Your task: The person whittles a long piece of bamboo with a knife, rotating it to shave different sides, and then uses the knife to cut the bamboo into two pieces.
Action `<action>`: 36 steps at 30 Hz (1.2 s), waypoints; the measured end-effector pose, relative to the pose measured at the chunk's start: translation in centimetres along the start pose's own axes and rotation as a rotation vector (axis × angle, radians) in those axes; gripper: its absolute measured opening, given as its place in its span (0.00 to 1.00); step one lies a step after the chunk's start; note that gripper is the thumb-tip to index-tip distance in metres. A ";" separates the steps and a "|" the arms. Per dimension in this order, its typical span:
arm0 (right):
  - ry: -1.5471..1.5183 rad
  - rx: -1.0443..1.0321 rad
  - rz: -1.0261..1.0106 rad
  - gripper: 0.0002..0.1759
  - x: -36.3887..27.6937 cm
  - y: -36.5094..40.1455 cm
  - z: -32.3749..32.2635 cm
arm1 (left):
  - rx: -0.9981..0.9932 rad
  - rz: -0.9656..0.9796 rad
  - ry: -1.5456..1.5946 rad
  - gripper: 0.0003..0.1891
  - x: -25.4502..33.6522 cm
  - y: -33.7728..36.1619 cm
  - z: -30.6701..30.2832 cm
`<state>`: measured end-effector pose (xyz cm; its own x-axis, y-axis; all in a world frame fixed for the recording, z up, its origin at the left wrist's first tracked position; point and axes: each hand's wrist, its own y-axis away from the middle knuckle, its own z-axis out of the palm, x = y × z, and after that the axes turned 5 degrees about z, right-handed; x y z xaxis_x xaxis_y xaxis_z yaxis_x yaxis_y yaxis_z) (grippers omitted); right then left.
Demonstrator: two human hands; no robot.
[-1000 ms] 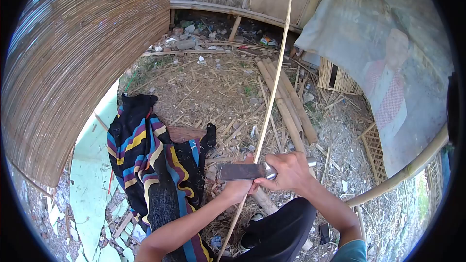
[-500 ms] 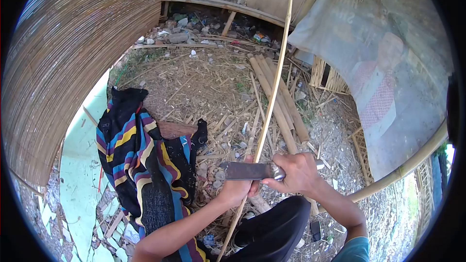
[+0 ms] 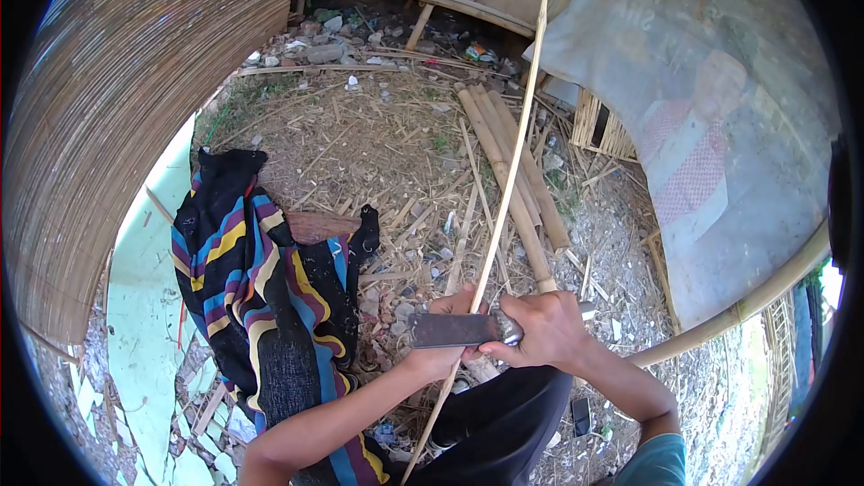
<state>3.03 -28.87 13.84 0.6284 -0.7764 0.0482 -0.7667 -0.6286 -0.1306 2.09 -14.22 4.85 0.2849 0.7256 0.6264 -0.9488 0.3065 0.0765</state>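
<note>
A long, thin bamboo strip (image 3: 506, 202) runs from the top of the view down past my legs. My left hand (image 3: 436, 360) is closed around it, partly hidden behind a broad-bladed knife (image 3: 443, 330). The blade lies crosswise over the strip, its flat face toward me and its squared tip pointing left. My right hand (image 3: 547, 328) grips the knife's handle just right of the strip, with the metal collar showing beside the thumb. The handle's end sticks out past my fingers.
A striped cloth (image 3: 270, 306) lies to the left, beside a pale green sheet (image 3: 144, 306). Bamboo poles (image 3: 517, 180) rest on the littered ground ahead. A phone (image 3: 581, 416) lies by my right knee. A woven bamboo screen (image 3: 135, 108) and a hanging banner (image 3: 693, 126) flank me.
The knife and my right hand have slid slightly down the strip toward me. My left hand still holds the strip. The view has shifted a little.
</note>
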 end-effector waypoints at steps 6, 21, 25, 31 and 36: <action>0.094 0.194 -0.081 0.33 0.7 -1.2 1.4 | 0.114 0.042 0.014 0.22 0.3 0.1 0.1; 0.118 0.206 -0.090 0.32 1.1 -2.8 0.5 | 0.244 0.020 -0.060 0.16 1.2 0.4 1.0; 0.114 0.243 0.022 0.33 2.2 -3.6 0.0 | 0.139 0.029 -0.030 0.18 0.3 0.2 0.0; 0.170 0.163 -0.164 0.33 0.9 -2.7 0.7 | 0.154 0.110 -0.080 0.21 -0.1 0.0 0.5; 0.121 0.291 0.027 0.31 2.4 -4.7 -0.2 | 0.147 0.044 -0.057 0.20 0.2 0.3 0.5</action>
<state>8.13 -27.79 14.79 0.5746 -0.8035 0.1558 -0.7021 -0.5817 -0.4107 1.86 -14.24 5.38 0.2384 0.6986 0.6746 -0.9711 0.1786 0.1583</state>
